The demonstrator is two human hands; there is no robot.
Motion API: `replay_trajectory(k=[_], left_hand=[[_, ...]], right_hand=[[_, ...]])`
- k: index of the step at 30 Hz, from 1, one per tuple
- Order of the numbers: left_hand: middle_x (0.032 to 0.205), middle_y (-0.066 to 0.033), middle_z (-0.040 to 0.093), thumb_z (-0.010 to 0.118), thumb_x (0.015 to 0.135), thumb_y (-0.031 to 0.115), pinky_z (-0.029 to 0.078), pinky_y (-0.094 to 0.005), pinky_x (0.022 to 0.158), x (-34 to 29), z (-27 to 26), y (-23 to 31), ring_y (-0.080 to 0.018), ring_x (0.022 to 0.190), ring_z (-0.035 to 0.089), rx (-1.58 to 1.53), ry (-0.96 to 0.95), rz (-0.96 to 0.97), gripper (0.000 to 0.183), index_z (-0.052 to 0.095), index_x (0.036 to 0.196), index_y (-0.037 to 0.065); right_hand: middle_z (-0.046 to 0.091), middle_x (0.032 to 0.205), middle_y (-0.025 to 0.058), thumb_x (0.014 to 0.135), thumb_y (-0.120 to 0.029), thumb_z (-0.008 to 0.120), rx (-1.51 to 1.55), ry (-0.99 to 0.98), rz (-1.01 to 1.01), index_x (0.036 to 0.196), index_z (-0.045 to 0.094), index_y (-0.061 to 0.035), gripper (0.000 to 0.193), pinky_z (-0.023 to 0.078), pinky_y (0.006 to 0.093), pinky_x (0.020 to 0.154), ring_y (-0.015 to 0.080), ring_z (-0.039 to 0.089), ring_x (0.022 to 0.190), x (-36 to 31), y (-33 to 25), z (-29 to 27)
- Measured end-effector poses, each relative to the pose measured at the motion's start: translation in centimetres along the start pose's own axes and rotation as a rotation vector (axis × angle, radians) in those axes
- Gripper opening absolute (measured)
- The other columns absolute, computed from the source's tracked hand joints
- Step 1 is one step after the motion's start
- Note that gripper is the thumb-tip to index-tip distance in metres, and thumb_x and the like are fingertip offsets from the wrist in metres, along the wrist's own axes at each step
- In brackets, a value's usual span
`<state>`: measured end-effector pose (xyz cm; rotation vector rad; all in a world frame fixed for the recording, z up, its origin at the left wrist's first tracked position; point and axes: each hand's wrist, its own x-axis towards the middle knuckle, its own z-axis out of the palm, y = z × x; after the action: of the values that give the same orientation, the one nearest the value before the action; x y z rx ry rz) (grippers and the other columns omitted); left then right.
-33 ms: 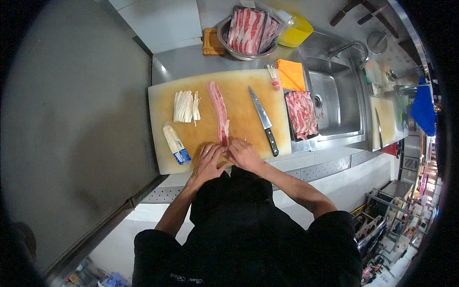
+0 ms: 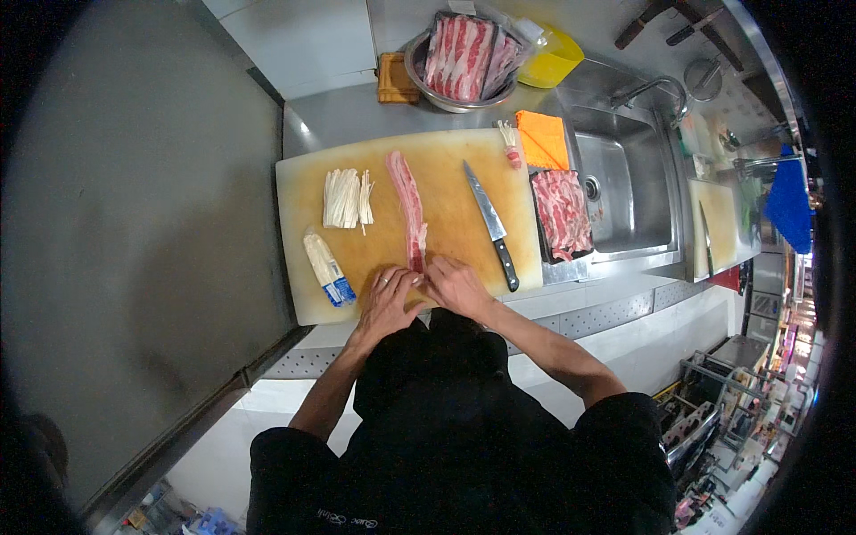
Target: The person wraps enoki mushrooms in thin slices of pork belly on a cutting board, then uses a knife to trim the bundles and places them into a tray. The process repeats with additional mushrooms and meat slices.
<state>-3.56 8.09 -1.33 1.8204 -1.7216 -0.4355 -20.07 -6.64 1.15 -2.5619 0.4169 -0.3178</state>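
Note:
A long strip of sliced pink-and-white meat (image 2: 409, 205) lies lengthwise on the wooden-coloured cutting board (image 2: 357, 150). At its near end my left hand (image 2: 387, 300) and my right hand (image 2: 455, 287) meet, fingers bent and closed on the meat. What lies under the fingertips is mostly hidden. To the left rests a bunch of white enoki mushrooms (image 2: 342, 200), with a packaged bundle of enoki (image 2: 325, 266) nearer to me. Right of the strip is a black-handled knife (image 2: 490, 218), its blade pointing away. A meat-wrapped enoki roll (image 2: 511, 149) sits at the far right corner.
Beside the board's right edge stands a black tray of sliced meat (image 2: 563, 214), near an orange cloth (image 2: 542, 140) and a steel sink (image 2: 629, 187). Behind the board are a metal bowl (image 2: 456, 105) with packed meat and a yellow container (image 2: 555, 58). A grey panel (image 2: 152, 223) borders the left.
The fingers of my right hand have shifted very slightly at the near end of the meat strip. Everything else stays in place.

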Motion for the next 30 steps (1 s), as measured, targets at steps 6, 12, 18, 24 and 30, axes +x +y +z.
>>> replay_trajectory(k=[6, 12, 18, 24, 30], left_hand=[[0.117, -0.0163, 0.069, 0.082, 0.086, 0.015, 0.048, -0.05, 0.099, 1.4, 0.4, -0.2, -0.0374, 0.112, 0.062, -0.026, 0.083, -0.043, 0.035, 0.066, 0.115, 0.005], [0.097, -0.01, 0.075, 0.077, 0.088, 0.009, 0.052, -0.0461, 0.091, 2.7, 1.2, -1.6, -0.033, 0.098, 0.067, -0.069, 0.086, -0.054, 0.013, 0.074, 0.1, 0.006], [0.097, -0.0108, 0.076, 0.076, 0.09, 0.009, 0.054, -0.0468, 0.086, 3.6, 1.1, -1.2, -0.0334, 0.097, 0.07, -0.094, 0.095, -0.228, 0.01, 0.075, 0.099, 0.007], [0.101, -0.0107, 0.076, 0.08, 0.088, 0.012, 0.055, -0.0457, 0.085, 3.9, 1.4, -1.1, -0.0342, 0.095, 0.07, -0.144, 0.188, -0.335, 0.016, 0.075, 0.103, 0.008], [0.108, -0.0099, 0.072, 0.079, 0.088, 0.012, 0.052, -0.0458, 0.094, 2.7, -0.6, -0.2, -0.033, 0.104, 0.067, -0.029, 0.13, -0.052, 0.025, 0.071, 0.111, 0.008]], right_hand=[[0.07, 0.1, 0.0207, 0.092, -0.021, 0.073, 0.124, -0.131, 0.229, 0.11, 0.068, -0.0007, 0.028, 0.058, 0.0523, 0.078, 0.0434, 0.071, 0.093, 2.7, 2.3, 0.6], [0.074, 0.101, 0.0213, 0.091, -0.014, 0.07, 0.276, -0.163, 0.289, 0.112, 0.071, -0.0037, 0.024, 0.058, 0.0534, 0.085, 0.0419, 0.073, 0.097, 3.7, 5.1, 1.4], [0.071, 0.103, 0.0161, 0.088, -0.012, 0.072, 0.169, 0.084, 0.245, 0.111, 0.072, -0.005, 0.024, 0.056, 0.0487, 0.089, 0.0378, 0.07, 0.101, 1.3, 2.3, -0.7], [0.065, 0.106, 0.0125, 0.083, -0.016, 0.079, -0.134, 0.106, -0.009, 0.109, 0.072, -0.0047, 0.029, 0.053, 0.0447, 0.096, 0.0336, 0.062, 0.107, -0.1, 1.1, 1.4], [0.066, 0.103, 0.0147, 0.083, -0.016, 0.081, 0.098, -0.034, 0.071, 0.104, 0.072, -0.0017, 0.027, 0.052, 0.0467, 0.095, 0.0366, 0.064, 0.108, 1.1, 2.8, 1.8]])
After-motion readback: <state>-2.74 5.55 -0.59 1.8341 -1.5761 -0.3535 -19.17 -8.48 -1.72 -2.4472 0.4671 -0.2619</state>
